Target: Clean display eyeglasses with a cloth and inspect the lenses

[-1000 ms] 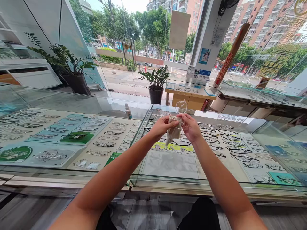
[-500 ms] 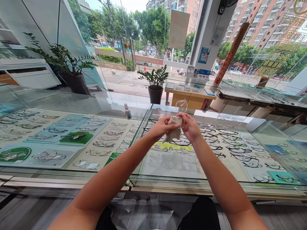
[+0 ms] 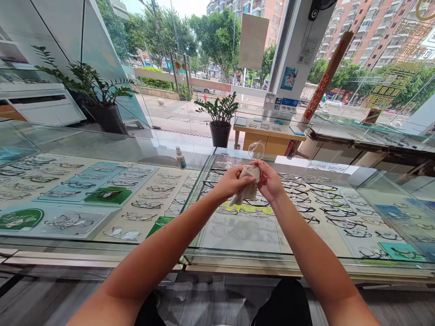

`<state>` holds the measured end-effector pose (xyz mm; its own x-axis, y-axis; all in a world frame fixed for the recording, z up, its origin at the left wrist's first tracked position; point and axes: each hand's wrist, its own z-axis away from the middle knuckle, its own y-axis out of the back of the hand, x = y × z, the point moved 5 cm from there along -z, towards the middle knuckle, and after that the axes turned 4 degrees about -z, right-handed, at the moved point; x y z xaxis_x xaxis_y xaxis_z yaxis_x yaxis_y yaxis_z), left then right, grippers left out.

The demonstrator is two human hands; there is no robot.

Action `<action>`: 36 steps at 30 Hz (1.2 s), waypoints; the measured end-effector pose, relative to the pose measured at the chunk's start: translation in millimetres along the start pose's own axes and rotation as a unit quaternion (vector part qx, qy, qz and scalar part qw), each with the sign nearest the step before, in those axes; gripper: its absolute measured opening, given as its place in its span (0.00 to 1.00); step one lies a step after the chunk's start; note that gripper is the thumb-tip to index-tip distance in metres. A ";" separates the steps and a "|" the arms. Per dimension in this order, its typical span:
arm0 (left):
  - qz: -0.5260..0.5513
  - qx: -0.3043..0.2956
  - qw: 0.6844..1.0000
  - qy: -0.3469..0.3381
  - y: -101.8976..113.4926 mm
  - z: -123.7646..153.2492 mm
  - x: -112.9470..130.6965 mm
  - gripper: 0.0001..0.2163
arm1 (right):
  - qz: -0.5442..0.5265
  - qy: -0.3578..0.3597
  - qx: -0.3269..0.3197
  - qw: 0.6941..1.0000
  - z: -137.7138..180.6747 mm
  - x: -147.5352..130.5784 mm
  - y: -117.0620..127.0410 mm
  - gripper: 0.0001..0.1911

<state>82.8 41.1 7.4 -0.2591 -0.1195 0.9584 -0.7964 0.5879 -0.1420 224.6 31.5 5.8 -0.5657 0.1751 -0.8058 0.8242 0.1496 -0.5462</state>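
Note:
A pair of clear-framed glasses is held up above the glass display counter, one lens sticking up over my fingers. My left hand is closed on a beige cleaning cloth that wraps the lower lens and hangs down. My right hand is closed on the glasses and presses against the cloth from the right. Both hands meet in mid-air over the middle of the counter.
Under the counter glass lie several rows of spectacle frames on trays. A small spray bottle stands on the counter at the left. Potted plants and a wooden table stand beyond, by the shop window.
My hands have shifted slightly, working the cloth over the lens; the cloth's hanging end sits a bit higher. The glasses stay at about the same height.

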 end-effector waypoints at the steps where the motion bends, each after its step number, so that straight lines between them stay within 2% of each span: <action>1: 0.000 0.001 1.000 -0.002 0.1 -0.1 -0.1 0.24 | -0.001 0.000 -0.001 1.000 0.2 0.1 -0.2 0.15; 8: -0.012 0.035 0.999 -0.001 4.2 -2.2 -3.7 0.27 | -0.005 -0.012 -0.006 1.000 2.2 1.4 -3.2 0.14; 16: -0.063 0.064 0.995 -0.040 6.3 -1.4 2.2 0.27 | 0.007 -0.013 -0.018 1.000 0.8 2.3 -5.5 0.14; 20: -0.046 0.082 0.995 -0.029 7.8 -2.5 2.8 0.31 | 0.026 0.015 -0.012 0.999 0.2 -0.7 -7.2 0.15; 25: -0.014 0.090 0.996 -0.005 6.9 -0.8 3.5 0.34 | 0.034 0.015 -0.002 0.999 -0.5 0.0 -7.3 0.16; 36: 0.029 0.082 0.996 0.003 8.7 -2.5 0.5 0.29 | 0.079 0.034 -0.016 0.996 2.2 -3.8 -13.3 0.17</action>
<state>77.1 48.2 7.2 -0.3052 -0.0838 0.9486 -0.8583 0.4557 -0.2359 215.8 26.8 15.7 -0.4306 0.2633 -0.8633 0.9024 0.1452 -0.4058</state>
